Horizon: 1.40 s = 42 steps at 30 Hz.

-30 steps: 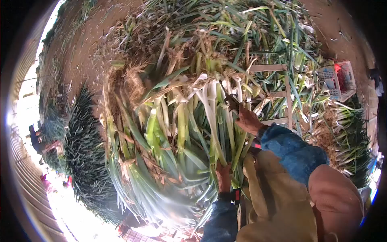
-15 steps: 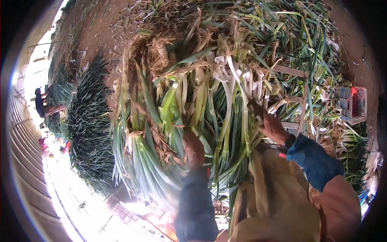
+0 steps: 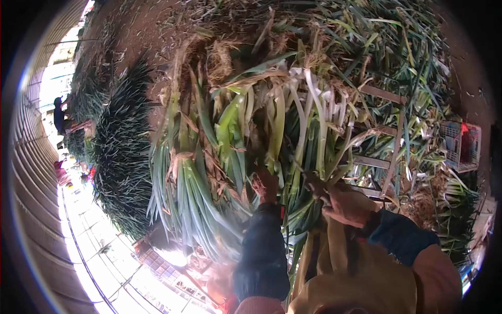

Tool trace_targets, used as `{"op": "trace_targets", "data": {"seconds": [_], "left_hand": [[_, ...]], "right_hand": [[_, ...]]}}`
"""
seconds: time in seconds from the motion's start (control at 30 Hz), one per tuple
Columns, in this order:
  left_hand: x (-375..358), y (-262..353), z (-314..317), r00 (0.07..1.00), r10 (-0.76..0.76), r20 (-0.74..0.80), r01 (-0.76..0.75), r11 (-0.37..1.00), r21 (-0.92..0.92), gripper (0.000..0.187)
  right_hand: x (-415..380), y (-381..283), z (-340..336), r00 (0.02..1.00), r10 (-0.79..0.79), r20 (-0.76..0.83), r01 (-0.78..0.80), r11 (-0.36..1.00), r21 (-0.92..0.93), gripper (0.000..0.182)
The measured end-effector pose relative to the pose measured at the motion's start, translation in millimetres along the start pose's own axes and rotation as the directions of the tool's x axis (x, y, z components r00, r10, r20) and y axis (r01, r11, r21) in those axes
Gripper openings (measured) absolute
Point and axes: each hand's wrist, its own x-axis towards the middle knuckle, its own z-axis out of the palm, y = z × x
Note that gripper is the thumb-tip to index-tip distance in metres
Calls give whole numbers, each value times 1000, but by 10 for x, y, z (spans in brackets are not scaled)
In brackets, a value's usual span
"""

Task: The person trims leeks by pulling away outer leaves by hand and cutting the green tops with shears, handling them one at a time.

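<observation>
A wide heap of long green onions (image 3: 196, 191) lies before me, roots towards the far side and green leaves hanging towards me. My left hand (image 3: 265, 188) is down among the stalks at the heap's middle, its fingers curled round some green onions and partly hidden by them. To its right, my right hand (image 3: 351, 206) is closed, just above the near right side of the heap. A dark, narrow thing (image 3: 316, 187) sticks out from its fingers towards the stalks; its kind is too blurred to make out. Some stalks carry dry brown outer leaves.
Behind and to the right lie loose leaves and trimmings (image 3: 418, 68), beside a metal frame (image 3: 389, 135). A pale plastic crate (image 3: 460, 146) stands at the far right. Stacked green onions (image 3: 123, 162) line the left, with another person (image 3: 59, 115) beyond. A tan apron (image 3: 361, 272) covers my lap.
My right hand has come back towards me and a little left, away from the white stalks. My left hand has shifted slightly right and up among the stalks. The view has tilted a little.
</observation>
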Motion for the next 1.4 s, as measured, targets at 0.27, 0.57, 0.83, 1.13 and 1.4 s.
{"op": "trace_targets", "data": {"seconds": [0.27,0.57,0.83,1.13,1.4], "left_hand": [[-82,358,-473,971,17,237,-35,997,70,51],[217,379,-407,940,184,286,-125,969,-214,39],[-65,603,-468,975,142,170,-123,985,-118,38],[64,-159,-123,875,292,387,-87,880,-467,59],[-187,-768,295,706,72,705,-28,997,-75,60]], "right_hand": [[-14,388,573,942,-336,16,210,552,-807,58],[-174,-69,380,947,-315,-66,95,470,-878,48],[-179,-474,13,987,147,70,-118,944,-307,46],[723,615,508,863,-78,-499,-70,960,-273,52],[278,339,428,944,-138,-299,57,963,-264,48]]}}
